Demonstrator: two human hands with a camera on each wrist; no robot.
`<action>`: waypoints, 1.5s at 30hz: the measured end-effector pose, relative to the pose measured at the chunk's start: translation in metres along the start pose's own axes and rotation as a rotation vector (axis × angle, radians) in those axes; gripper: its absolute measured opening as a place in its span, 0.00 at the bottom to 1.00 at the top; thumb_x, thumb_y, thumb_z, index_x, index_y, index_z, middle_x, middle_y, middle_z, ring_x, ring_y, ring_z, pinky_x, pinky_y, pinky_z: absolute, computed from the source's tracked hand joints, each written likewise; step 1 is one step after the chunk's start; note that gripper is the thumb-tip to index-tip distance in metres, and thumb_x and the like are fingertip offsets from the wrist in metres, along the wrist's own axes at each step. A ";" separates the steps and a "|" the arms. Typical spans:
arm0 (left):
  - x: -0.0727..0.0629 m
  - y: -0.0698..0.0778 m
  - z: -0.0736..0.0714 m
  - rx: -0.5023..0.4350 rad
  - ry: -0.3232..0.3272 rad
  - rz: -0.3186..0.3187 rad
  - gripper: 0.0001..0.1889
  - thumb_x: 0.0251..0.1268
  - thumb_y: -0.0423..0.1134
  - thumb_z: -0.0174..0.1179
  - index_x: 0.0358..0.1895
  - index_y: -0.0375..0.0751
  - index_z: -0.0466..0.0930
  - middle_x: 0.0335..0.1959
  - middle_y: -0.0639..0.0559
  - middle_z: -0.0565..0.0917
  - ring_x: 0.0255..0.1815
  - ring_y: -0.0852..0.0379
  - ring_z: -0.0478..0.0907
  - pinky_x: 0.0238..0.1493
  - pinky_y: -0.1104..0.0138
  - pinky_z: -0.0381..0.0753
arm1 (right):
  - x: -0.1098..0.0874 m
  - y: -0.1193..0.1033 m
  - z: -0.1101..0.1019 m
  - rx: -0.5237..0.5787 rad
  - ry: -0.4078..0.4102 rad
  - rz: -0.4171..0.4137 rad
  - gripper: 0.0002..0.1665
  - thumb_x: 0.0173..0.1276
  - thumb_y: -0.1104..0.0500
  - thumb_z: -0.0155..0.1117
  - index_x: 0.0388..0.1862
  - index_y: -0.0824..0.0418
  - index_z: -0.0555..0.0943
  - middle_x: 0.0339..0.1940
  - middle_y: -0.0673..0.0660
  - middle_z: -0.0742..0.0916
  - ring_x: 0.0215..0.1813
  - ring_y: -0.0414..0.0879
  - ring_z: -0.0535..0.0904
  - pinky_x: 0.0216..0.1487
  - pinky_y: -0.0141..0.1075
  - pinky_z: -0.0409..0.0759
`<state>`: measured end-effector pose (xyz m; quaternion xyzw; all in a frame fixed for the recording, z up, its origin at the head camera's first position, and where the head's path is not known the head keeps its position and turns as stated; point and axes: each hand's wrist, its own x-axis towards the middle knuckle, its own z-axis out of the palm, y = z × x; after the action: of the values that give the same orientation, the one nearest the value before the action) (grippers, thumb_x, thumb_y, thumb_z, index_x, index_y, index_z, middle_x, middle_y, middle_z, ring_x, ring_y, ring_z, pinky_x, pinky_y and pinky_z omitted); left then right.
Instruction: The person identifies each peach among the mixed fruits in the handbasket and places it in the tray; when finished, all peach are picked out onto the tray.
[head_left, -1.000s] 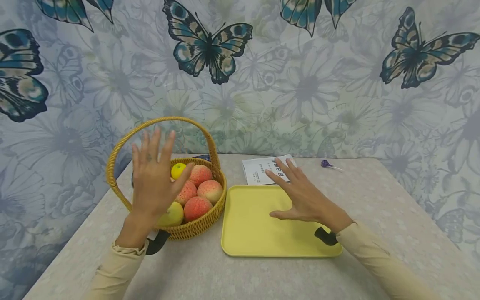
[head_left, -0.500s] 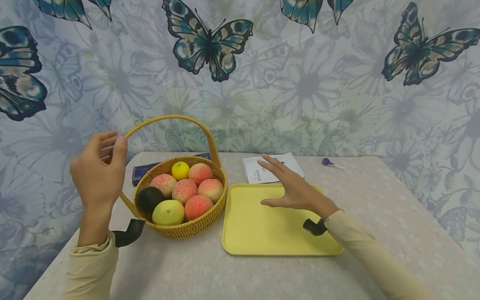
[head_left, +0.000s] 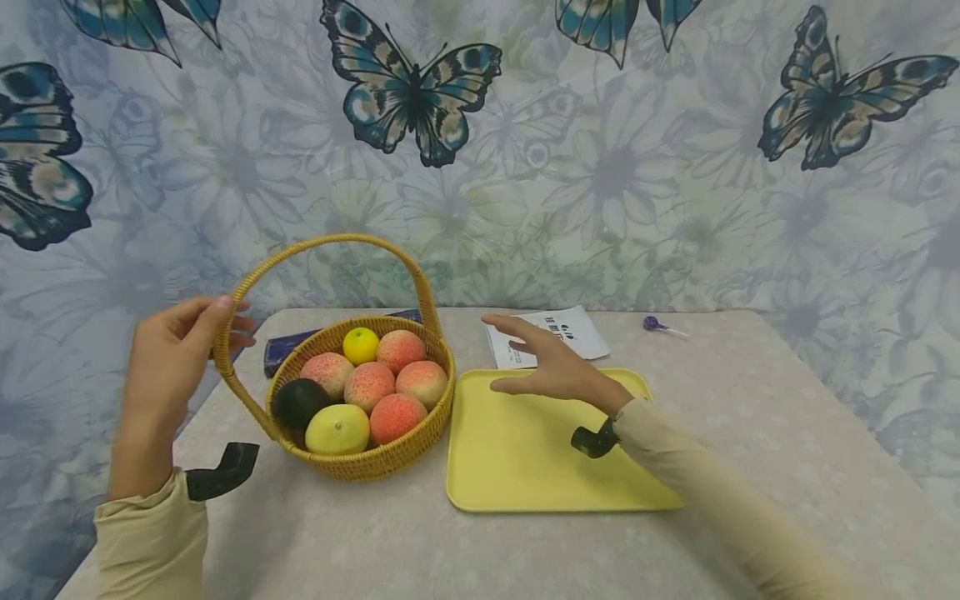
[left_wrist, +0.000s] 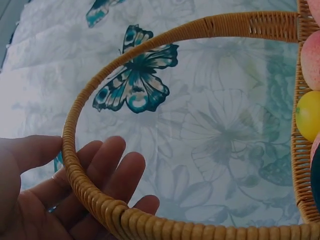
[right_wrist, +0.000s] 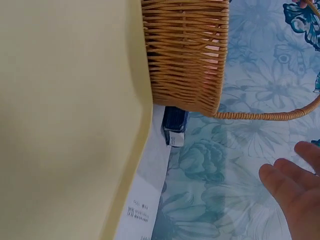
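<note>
A yellow wicker basket (head_left: 405, 452) stands at the left of the table with fruit in it. Its tall handle (left_wrist: 87, 95) arches up, and my left hand (head_left: 168, 358) holds the left side of it, thumb on the near side and fingers passing behind. In the basket lie several peaches (head_left: 397, 418), a small yellow citrus fruit (head_left: 361, 344), a dark, nearly black fruit (head_left: 299, 404) and a larger yellow-green fruit (head_left: 337, 430). My right hand (head_left: 558, 371), fingers spread and holding nothing, hovers over the back of a pale yellow tray (head_left: 517, 475).
Behind the tray lies a printed white sheet (head_left: 588, 333). A purple lollipop (head_left: 654, 324) is at the back right. Partly hidden behind the basket is a dark blue packet (head_left: 283, 348). A butterfly-patterned cloth (head_left: 615, 208) hangs along the table's far side.
My left hand has moved from in front of the basket to the left and taken hold of its handle. The right hand has shifted left above the tray.
</note>
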<state>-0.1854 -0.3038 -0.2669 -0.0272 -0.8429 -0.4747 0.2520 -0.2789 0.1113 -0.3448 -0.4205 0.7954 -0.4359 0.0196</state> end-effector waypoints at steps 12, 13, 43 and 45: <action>0.001 -0.005 -0.002 -0.030 -0.053 -0.012 0.19 0.74 0.50 0.49 0.47 0.37 0.81 0.25 0.60 0.84 0.29 0.65 0.83 0.34 0.78 0.80 | 0.036 -0.005 0.016 0.054 -0.046 0.017 0.45 0.61 0.54 0.71 0.74 0.46 0.60 0.74 0.43 0.63 0.74 0.45 0.60 0.70 0.43 0.64; 0.001 -0.005 -0.001 -0.025 -0.053 -0.014 0.19 0.74 0.51 0.49 0.47 0.38 0.81 0.25 0.60 0.84 0.29 0.65 0.83 0.35 0.78 0.79 | 0.038 -0.006 0.018 0.048 -0.053 0.013 0.45 0.61 0.53 0.71 0.74 0.45 0.60 0.74 0.43 0.63 0.74 0.44 0.61 0.70 0.43 0.65; 0.001 -0.003 0.003 -0.014 -0.046 -0.011 0.18 0.74 0.51 0.47 0.46 0.41 0.80 0.29 0.63 0.83 0.29 0.65 0.82 0.33 0.77 0.80 | 0.070 -0.024 0.061 0.048 -0.332 -0.031 0.43 0.63 0.53 0.68 0.74 0.48 0.61 0.73 0.51 0.69 0.72 0.48 0.65 0.68 0.41 0.67; 0.001 -0.003 0.003 -0.011 -0.047 -0.013 0.18 0.74 0.51 0.47 0.46 0.41 0.79 0.29 0.63 0.83 0.29 0.65 0.82 0.33 0.77 0.80 | 0.071 -0.024 0.064 0.059 -0.349 -0.039 0.43 0.63 0.54 0.69 0.74 0.50 0.61 0.73 0.53 0.68 0.72 0.50 0.65 0.69 0.40 0.66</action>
<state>-0.1886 -0.3034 -0.2703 -0.0344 -0.8461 -0.4801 0.2290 -0.2834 0.0134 -0.3432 -0.5045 0.7585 -0.3796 0.1612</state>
